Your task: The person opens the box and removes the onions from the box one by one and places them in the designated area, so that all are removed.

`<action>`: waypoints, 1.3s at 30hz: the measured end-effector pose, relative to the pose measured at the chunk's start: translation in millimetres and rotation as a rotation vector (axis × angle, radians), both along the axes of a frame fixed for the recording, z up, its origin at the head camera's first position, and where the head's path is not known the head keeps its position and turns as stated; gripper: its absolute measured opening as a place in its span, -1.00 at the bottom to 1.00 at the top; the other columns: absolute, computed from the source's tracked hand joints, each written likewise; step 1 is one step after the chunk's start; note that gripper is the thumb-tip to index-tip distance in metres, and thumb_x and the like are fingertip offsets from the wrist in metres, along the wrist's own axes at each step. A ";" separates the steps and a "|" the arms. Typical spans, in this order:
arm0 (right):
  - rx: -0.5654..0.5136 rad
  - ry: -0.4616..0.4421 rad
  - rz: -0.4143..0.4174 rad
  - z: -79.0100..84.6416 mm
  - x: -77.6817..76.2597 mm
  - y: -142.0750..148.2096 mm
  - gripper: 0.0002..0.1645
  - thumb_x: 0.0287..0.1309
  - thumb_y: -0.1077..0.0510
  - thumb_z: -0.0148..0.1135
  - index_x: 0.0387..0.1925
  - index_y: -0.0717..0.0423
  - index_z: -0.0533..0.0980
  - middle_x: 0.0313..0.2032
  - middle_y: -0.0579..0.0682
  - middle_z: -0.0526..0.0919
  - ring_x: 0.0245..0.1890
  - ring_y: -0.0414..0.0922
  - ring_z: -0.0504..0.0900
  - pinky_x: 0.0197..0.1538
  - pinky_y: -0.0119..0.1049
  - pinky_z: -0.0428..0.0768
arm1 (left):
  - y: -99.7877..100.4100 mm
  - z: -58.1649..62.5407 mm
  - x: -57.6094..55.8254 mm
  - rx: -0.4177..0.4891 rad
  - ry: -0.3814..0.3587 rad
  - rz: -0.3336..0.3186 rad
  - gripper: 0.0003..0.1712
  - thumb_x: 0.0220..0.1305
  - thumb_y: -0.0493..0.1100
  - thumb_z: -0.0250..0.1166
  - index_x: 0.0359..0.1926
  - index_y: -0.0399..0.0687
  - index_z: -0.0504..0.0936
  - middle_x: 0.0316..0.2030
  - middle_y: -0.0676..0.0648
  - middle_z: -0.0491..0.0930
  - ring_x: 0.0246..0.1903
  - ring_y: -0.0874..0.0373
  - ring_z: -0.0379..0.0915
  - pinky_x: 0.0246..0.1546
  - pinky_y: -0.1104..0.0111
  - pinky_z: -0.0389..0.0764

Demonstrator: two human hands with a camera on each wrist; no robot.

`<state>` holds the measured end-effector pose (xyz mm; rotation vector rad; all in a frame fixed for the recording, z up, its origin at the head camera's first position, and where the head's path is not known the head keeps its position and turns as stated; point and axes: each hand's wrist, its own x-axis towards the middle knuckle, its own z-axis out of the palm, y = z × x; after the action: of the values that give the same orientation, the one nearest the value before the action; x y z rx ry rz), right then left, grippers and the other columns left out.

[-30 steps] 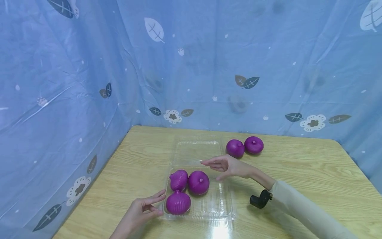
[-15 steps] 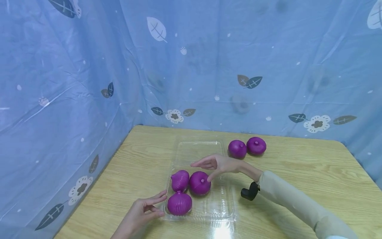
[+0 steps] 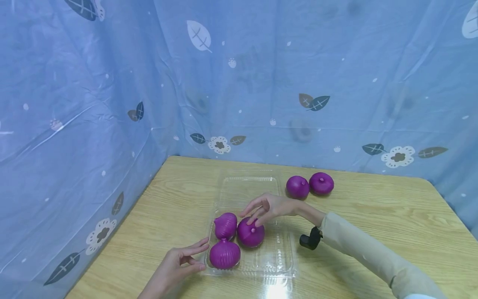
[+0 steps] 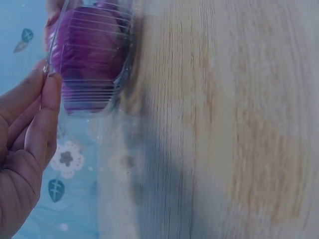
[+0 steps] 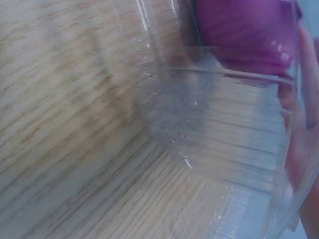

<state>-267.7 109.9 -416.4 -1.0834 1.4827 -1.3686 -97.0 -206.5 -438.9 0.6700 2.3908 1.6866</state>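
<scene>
"What's taking up most of the scene?"

"A blue curtain [image 3: 242, 62] is hanging behind and to the left of a table [image 3: 373, 216]. The table is bearing a clear tray [image 3: 261, 255], with its lid [image 3: 247, 187] lying back towards the curtain."

"And the hands?"

"The left hand [image 3: 177, 263] is pinching the tray's left rim between thumb and fingers, probably steadying something so light. The right hand [image 3: 272, 205] is resting close-set fingertips on top of an onion [image 3: 251, 238], perhaps coming from above because neighbours are crowding it. I can't tell whether it's gripping."

"Where are the onions sitting?"

"That one and two others [image 3: 225, 255] are sitting close together in the tray's left half, perhaps keeping one another from rolling. Two loose onions [image 3: 321, 185] are resting on the table, right of the lid."

"Are the views differing?"

"Yes. The left wrist view is showing the rim pinch clearly, which the head view isn't. The right wrist view is looking through the tray's wall, its fingers blurring. Only the head view is showing the loose pair."
</scene>
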 end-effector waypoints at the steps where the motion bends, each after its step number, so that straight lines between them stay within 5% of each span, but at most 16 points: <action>1: 0.000 0.010 -0.009 -0.3 0.1 0.0 -0.38 0.12 0.40 0.27 0.19 0.51 0.29 0.26 0.45 0.29 0.21 0.25 0.40 0.21 -0.05 0.48 | 0.0 -0.1 -0.1 0.001 0.000 -0.001 -0.46 0.19 -0.25 0.33 0.11 -0.53 0.45 0.22 -0.49 0.26 -0.49 0.07 0.58 -0.33 0.42 0.67; 10: 0.000 0.074 -0.023 -1.2 0.1 0.0 -0.35 0.17 0.36 0.25 0.27 0.40 0.27 0.21 0.35 0.41 0.07 0.33 0.50 0.15 -0.04 0.53 | 0.4 1.2 0.4 -0.012 -0.001 0.003 -0.46 0.19 -0.23 0.33 0.11 -0.51 0.45 0.21 -0.49 0.27 -0.51 0.07 0.57 -0.32 0.42 0.67; 18: 0.102 0.117 0.092 -4.4 5.5 0.4 -0.33 0.04 0.37 0.34 0.22 0.36 0.36 0.27 0.22 0.39 0.31 -0.06 0.35 0.39 -0.20 0.23 | 0.6 1.2 0.7 -0.012 -0.008 0.013 -0.46 0.19 -0.24 0.33 0.11 -0.49 0.46 0.22 -0.47 0.27 -0.49 0.06 0.57 -0.31 0.41 0.67; 32: 0.182 0.155 0.215 -13.1 16.1 -7.2 -0.18 -0.10 0.42 0.41 0.27 0.30 0.33 0.32 0.19 0.34 0.26 -0.20 0.39 0.32 -0.28 0.31 | 1.0 -0.3 1.8 0.000 0.000 0.011 -0.46 0.18 -0.24 0.34 0.11 -0.51 0.45 0.21 -0.49 0.27 -0.49 0.06 0.57 -0.35 0.41 0.67; 39: 0.205 0.298 0.215 -14.6 21.8 -14.8 -0.08 -0.20 0.32 0.53 0.29 0.12 0.37 0.29 -0.03 0.41 0.22 -0.25 0.39 0.27 -0.34 0.36 | 2.7 2.0 2.2 0.004 0.015 0.011 -0.46 0.19 -0.24 0.33 0.09 -0.54 0.45 0.20 -0.51 0.27 -0.49 0.06 0.59 -0.31 0.41 0.68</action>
<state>-245.9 95.1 -431.0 -1.3110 1.6234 -0.9145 -94.8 -203.8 -436.9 0.6743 2.4062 1.6972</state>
